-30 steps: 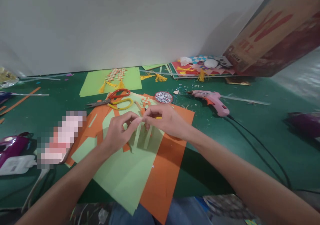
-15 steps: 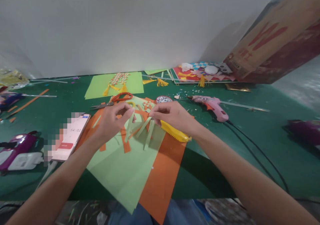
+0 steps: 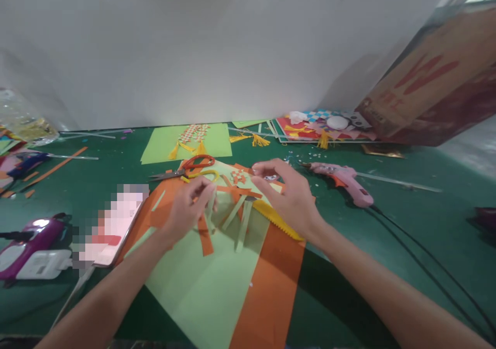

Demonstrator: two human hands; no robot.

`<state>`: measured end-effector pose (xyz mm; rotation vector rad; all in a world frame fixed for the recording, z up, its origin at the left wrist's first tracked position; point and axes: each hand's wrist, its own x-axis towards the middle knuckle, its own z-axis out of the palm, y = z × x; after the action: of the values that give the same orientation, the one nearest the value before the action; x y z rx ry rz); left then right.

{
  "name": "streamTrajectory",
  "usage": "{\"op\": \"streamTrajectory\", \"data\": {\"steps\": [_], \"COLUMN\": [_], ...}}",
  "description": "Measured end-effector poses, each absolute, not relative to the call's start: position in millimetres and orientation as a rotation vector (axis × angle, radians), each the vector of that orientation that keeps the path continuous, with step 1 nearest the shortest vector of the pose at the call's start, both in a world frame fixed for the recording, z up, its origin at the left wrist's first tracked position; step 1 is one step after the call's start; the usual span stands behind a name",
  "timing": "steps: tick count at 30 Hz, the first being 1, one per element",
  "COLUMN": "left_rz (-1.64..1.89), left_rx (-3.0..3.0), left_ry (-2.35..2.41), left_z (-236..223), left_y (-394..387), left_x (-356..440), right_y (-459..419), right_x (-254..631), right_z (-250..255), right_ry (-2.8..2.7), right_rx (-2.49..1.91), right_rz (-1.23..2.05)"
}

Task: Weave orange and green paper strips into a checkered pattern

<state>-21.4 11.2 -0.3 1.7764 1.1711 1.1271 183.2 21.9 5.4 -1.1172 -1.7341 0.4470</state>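
My left hand (image 3: 189,204) is closed in a pinch on a pale green paper strip (image 3: 210,215) that hangs below its fingertips. With thumb and forefinger apart, my right hand (image 3: 292,196) is open above the yellow serrated tool (image 3: 277,218). Between the hands lie more pale green strips (image 3: 243,227) and several orange strips. A small orange-and-green checked woven piece (image 3: 238,176) sits just beyond them. Under everything are a pale green sheet (image 3: 205,292) and an orange sheet (image 3: 267,292). Scissors (image 3: 186,172) with red and yellow handles rest beyond my left hand.
A pink glue gun (image 3: 344,181) with a black cord lies at right, a phone (image 3: 120,225) and a purple-and-white plug block (image 3: 33,251) at left. At the back are a tasselled woven piece (image 3: 194,134), stacked coloured crafts (image 3: 321,126) and a paper bag (image 3: 426,80).
My right hand has let go of the pale green strips, opened and moved right. My left hand still pinches its strip. The whole view has shifted slightly.
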Motion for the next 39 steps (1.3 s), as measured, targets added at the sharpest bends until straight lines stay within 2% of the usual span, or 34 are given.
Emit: {"op": "streamTrajectory", "data": {"steps": [6,10,15,29,39], "left_rz": [1.103,1.146,1.15,1.185,1.354], "left_rx": [2.298,2.356,2.264,2.287,2.467], "left_ry": [1.244,1.27,1.297,1.213,1.194], "left_z": [-1.2,-1.9,-3.5,-4.7,-6.6], "left_y": [0.4,-1.9,-3.7,-4.0,1.7], "left_x": [-15.7,-12.9,-8.7,-7.6,-13.1], "right_y": [19.9,15.8,9.4,8.0,12.2], "right_x": [179.6,172.7,168.8,169.0,167.9], "right_z": [-6.5,-11.3,-9.6,-8.0,-7.9], "right_ry": [-2.051,-2.164,-2.177,-2.18,-2.102], "right_rx": [-0.838,-0.662,-0.677,-0.662,-0.636], "right_rz": [-0.073,-0.312,-0.524,-0.648,-0.658]}}
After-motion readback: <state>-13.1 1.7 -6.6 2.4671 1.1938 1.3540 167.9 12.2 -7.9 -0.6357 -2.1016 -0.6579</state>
